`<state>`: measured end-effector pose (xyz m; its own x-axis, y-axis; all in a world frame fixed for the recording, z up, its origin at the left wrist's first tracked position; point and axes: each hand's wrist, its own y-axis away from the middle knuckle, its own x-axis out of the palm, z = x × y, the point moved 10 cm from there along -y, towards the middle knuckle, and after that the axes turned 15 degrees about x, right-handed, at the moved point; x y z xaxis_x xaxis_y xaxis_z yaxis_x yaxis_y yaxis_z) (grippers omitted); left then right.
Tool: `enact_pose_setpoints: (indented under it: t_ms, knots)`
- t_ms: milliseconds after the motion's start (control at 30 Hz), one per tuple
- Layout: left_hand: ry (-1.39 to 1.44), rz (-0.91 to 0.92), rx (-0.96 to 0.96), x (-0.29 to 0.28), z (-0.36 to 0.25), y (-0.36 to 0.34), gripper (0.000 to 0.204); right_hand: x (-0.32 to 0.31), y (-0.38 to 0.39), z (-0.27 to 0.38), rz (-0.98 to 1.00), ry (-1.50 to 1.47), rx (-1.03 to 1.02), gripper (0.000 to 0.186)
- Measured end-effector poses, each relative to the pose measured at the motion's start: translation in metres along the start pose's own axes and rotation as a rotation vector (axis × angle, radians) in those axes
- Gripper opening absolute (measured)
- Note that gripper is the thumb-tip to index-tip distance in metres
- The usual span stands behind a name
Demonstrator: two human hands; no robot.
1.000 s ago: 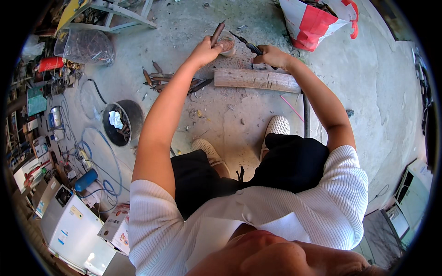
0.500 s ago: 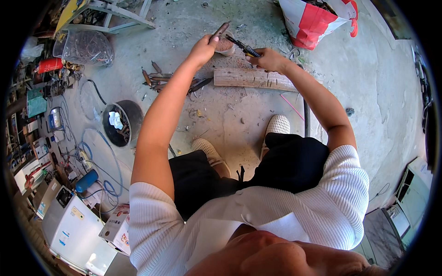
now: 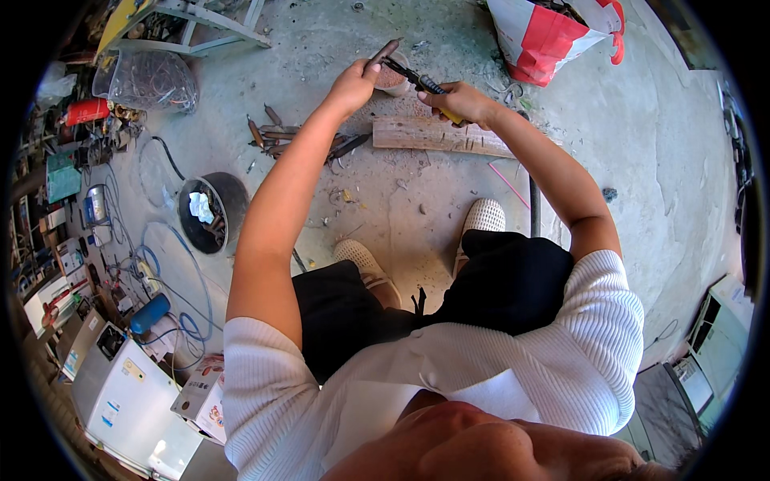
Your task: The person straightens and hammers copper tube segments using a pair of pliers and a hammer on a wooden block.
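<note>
At the top centre my left hand (image 3: 353, 86) is closed around a brown rod-shaped piece (image 3: 385, 51) with a narrowed tip. My right hand (image 3: 464, 106) grips a black and yellow plier-like tool (image 3: 431, 85), its exact kind unclear. The tool's dark front end reaches to the rod, just ahead of my left fingers; I cannot tell whether it clamps it. Below them stands a pale round container (image 3: 395, 83) of reddish-brown granules, partly hidden by the tool. A wooden plank (image 3: 437, 135) lies nearer to me. Left of it is a pile of similar brown pieces (image 3: 281, 138).
A black bucket (image 3: 233, 210) holds dark pieces and a white crumpled item. A red and white bag (image 3: 553, 40) stands at the far right. Hoses and cables (image 3: 188, 272) lie at the left, near a white appliance (image 3: 140, 401). A metal-legged frame (image 3: 212, 32) stands far left.
The tool in my right hand has shifted, and its front end now meets the brown rod. More of its yellow handle shows. My left hand is almost still.
</note>
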<state>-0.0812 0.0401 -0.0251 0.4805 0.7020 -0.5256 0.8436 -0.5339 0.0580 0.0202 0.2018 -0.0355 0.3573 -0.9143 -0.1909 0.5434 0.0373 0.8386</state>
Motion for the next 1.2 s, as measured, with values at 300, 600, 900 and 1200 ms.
enact_pose_setpoints:
  t_ms: [300, 600, 900, 1200]
  knots:
    - [-0.394, 0.023, 0.084, -0.010, -0.022, -0.001, 0.034, 0.006, -0.017, -0.012, 0.060, -0.056, 0.033, 0.053]
    - [-0.644, 0.002, 0.242, -0.008, -0.052, 0.005, 0.029, 0.020, -0.011, -0.020, 0.180, -0.112, 0.187, 0.052]
    - [-0.669, 0.017, 0.254, -0.003, -0.056, 0.007, 0.027, 0.026, -0.009, -0.022, 0.234, -0.092, 0.198, 0.050]
    - [-0.637, -0.013, 0.319, -0.004, -0.059, 0.007, 0.026, 0.027, -0.003, -0.016, 0.206, -0.154, 0.137, 0.040]
